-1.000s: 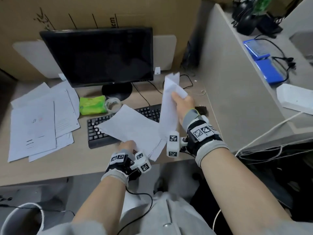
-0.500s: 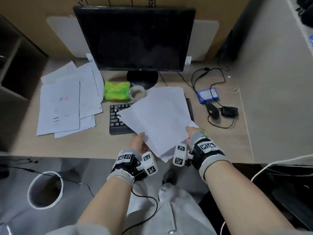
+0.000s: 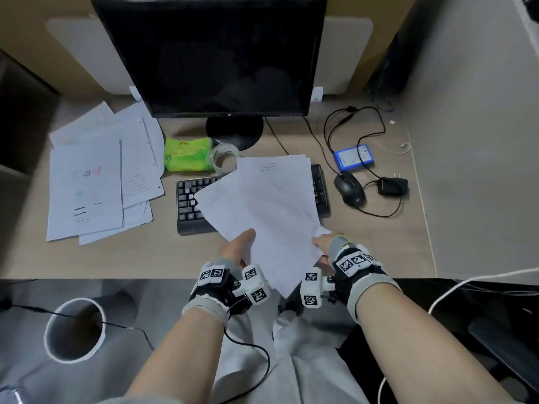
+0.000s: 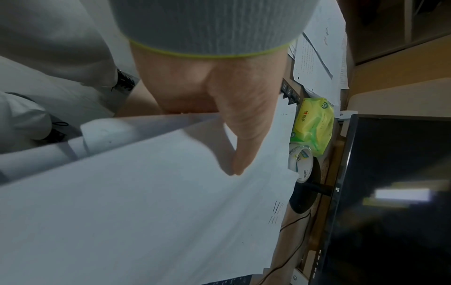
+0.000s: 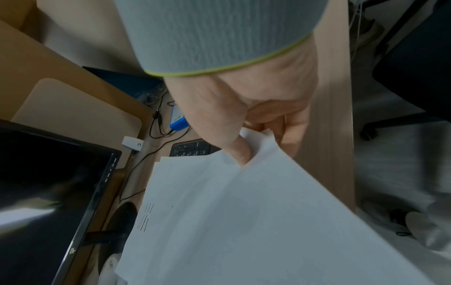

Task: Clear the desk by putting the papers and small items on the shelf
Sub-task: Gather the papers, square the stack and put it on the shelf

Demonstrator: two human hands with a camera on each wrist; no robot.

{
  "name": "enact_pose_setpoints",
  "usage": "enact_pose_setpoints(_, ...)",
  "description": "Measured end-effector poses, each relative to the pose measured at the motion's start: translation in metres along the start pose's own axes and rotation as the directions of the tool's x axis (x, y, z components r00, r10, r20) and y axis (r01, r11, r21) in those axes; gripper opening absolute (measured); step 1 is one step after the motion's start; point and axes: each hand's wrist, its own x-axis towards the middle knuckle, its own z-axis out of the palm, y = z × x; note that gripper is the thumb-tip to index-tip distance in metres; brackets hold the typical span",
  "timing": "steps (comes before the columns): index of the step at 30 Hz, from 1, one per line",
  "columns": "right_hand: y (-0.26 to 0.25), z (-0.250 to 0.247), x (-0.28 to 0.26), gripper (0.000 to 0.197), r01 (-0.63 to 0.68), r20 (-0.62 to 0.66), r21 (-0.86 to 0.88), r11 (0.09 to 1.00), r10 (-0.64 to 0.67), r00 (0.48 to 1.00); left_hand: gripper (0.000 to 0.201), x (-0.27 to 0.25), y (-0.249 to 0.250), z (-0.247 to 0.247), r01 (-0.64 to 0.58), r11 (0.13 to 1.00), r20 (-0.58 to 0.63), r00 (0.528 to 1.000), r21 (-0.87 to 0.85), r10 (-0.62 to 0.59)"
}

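Currently: sheets (image 3: 271,211) held fanned over keyboard (image 3: 189,205), pinched at near edge by left hand (image 3: 237,252), thumb on top, and at near right corner by right hand (image 3: 326,243), thumb (image 5: 240,152) curled over, fingers beneath. Square the fan: tap edges together, keep both pinches firm, avoid creasing the corner. Second pile (image 3: 96,182) lies well left of left fingers, on desk (image 3: 140,258). Shelf not clearly visible; carry stack level.

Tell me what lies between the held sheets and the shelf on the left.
Both hands, left hand and right hand, hold the sheets above the keyboard. The dark shelf opening is at the desk's left edge. Only the flat paper pile lies between; carried above it, nothing visible blocks the way.
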Motion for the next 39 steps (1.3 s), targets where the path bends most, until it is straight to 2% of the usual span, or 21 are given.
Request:
enact_pose_setpoints(2,0.0,0.0,0.004,0.046,-0.015,-0.103,-0.054,0.998,0.009,0.995,0.098,-0.011,0.001,0.004,-0.004,1.0,0.075,0.997,-0.026,0.006)
enact_pose_setpoints(3,0.003,-0.003,0.007,0.043,0.028,-0.072,-0.163,0.986,-0.04,0.997,0.096,-0.019,0.004,0.006,-0.013,1.0,0.07,0.997,-0.005,0.014)
enact_pose_setpoints(4,0.005,-0.002,0.007,0.041,0.095,0.004,-0.441,0.892,-0.103,0.995,0.09,-0.024,0.006,0.007,-0.032,0.999,0.04,0.999,0.025,0.031)
enact_pose_setpoints(5,0.004,-0.003,0.008,0.04,0.126,0.013,-0.539,0.833,-0.142,0.99,0.079,-0.024,0.007,0.008,-0.051,0.997,0.01,0.999,0.053,0.051)
enact_pose_setpoints(7,0.002,-0.003,0.022,0.044,0.013,-0.02,-0.396,0.918,-0.023,1.0,0.045,-0.03,0.014,0.017,-0.051,0.993,-0.08,0.995,0.107,0.06)
enact_pose_setpoints(8,0.005,-0.005,0.028,0.049,-0.004,-0.062,-0.298,0.955,-0.015,0.998,0.035,-0.035,0.016,0.019,-0.028,0.985,-0.136,0.989,0.168,0.051)
enact_pose_setpoints(9,0.006,-0.005,0.029,0.053,-0.039,-0.086,-0.286,0.958,0.015,0.996,0.032,-0.037,0.016,0.021,-0.026,0.973,-0.154,0.986,0.229,0.062)
enact_pose_setpoints(10,0.003,-0.006,0.03,0.056,-0.032,-0.092,-0.28,0.96,0.006,0.996,0.032,-0.039,0.018,0.022,-0.027,0.963,-0.153,0.986,0.269,0.071)
enact_pose_setpoints(14,-0.01,-0.009,0.026,0.068,0.101,-0.126,-0.125,0.987,-0.117,0.985,0.053,-0.03,0.016,0.017,-0.093,0.982,-0.14,0.983,0.165,0.117)
enact_pose_setpoints(18,-0.015,0.013,0.037,0.074,0.107,-0.06,-0.17,0.98,-0.118,0.991,0.052,-0.032,0.013,0.0,-0.062,0.991,-0.156,0.985,0.118,0.08)
enact_pose_setpoints(20,-0.014,0.025,0.04,0.075,0.082,-0.074,-0.179,0.98,-0.096,0.993,0.046,-0.03,0.008,-0.008,-0.039,0.99,-0.152,0.986,0.136,0.06)
enact_pose_setpoints(21,-0.013,0.031,0.039,0.07,0.066,-0.093,-0.194,0.979,-0.085,0.992,0.049,-0.024,0.003,-0.011,-0.052,0.992,-0.155,0.985,0.118,0.07)
enact_pose_setpoints(23,-0.016,0.041,0.043,0.058,0.033,-0.149,-0.248,0.968,-0.072,0.986,0.076,-0.008,-0.007,-0.016,-0.11,0.992,-0.172,0.978,0.069,0.12)
enact_pose_setpoints(25,-0.016,0.048,0.048,0.069,0.045,-0.191,-0.309,0.95,-0.108,0.976,0.09,0.035,-0.026,-0.022,-0.163,0.985,-0.194,0.966,0.054,0.17)
enact_pose_setpoints(27,-0.017,0.054,0.052,0.073,0.097,-0.124,-0.343,0.934,-0.148,0.981,0.089,0.046,-0.029,-0.021,-0.152,0.983,-0.172,0.971,0.108,0.169)
enact_pose_setpoints(28,-0.017,0.058,0.057,0.071,0.116,-0.087,-0.337,0.934,-0.154,0.984,0.086,0.04,-0.023,-0.019,-0.157,0.979,-0.155,0.972,0.128,0.177)
enact_pose_setpoints(30,-0.02,0.061,0.056,0.067,0.141,-0.045,-0.326,0.935,-0.164,0.985,0.065,0.023,-0.009,-0.014,-0.181,0.971,-0.133,0.97,0.157,0.202)
enact_pose_setpoints(33,-0.026,0.059,0.047,0.077,0.128,-0.013,-0.317,0.94,-0.14,0.99,0.047,0.009,0.008,-0.016,-0.174,0.968,-0.124,0.972,0.18,0.198)
enact_pose_setpoints(35,-0.032,0.057,0.04,0.07,0.132,0.003,-0.308,0.942,-0.138,0.99,0.036,0.006,0.018,-0.019,-0.2,0.966,-0.136,0.965,0.164,0.223)
enact_pose_setpoints(37,-0.043,0.056,0.027,0.056,0.167,-0.021,-0.232,0.958,-0.177,0.984,0.031,-0.006,0.033,-0.019,-0.24,0.961,-0.129,0.958,0.139,0.257)
enact_pose_setpoints(39,-0.058,0.055,0.01,0.051,0.207,-0.111,-0.132,0.969,-0.222,0.969,0.027,-0.024,0.052,-0.017,-0.33,0.941,-0.137,0.931,0.072,0.337)
